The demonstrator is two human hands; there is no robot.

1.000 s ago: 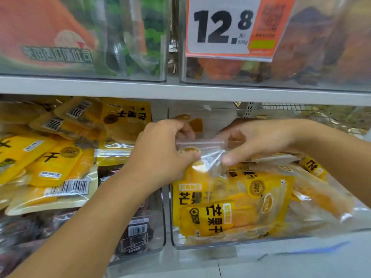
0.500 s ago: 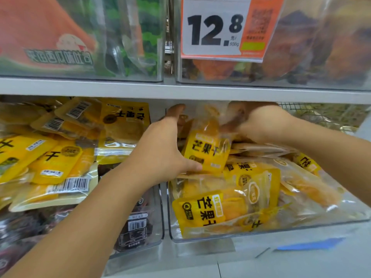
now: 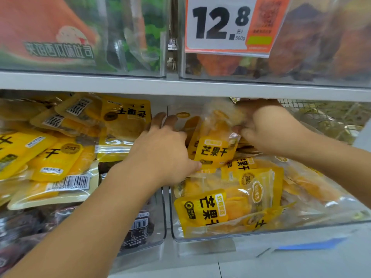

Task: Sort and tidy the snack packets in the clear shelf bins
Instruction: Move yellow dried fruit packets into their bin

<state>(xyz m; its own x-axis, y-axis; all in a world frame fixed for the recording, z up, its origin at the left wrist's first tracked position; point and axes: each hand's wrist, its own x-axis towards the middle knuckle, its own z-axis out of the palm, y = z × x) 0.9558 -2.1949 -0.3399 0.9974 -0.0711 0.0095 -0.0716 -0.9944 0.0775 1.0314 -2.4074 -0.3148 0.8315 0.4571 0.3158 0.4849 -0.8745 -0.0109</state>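
Observation:
A yellow dried-mango packet (image 3: 215,146) stands upright above the right clear bin (image 3: 301,229), which holds several more yellow mango packets (image 3: 226,207). My right hand (image 3: 269,129) pinches the packet's clear top edge, close under the shelf above. My left hand (image 3: 162,151) reaches in from the left, fingers straight and pointing back beside the packet, thumb against its lower left corner. The left clear bin (image 3: 158,223) is piled with yellow packets (image 3: 52,155) over dark packets (image 3: 138,229).
A grey shelf board (image 3: 180,85) runs just above both hands. Upper bins hold orange and green packets (image 3: 60,37) and dark dried fruit (image 3: 313,47), with a 12.8 price tag (image 3: 226,25). A wire mesh (image 3: 321,117) lies behind the right bin.
The packet has been lifted out of the right bin's pile and stood upright near the shelf. My right hand rose with it and my left hand slid further back beside it.

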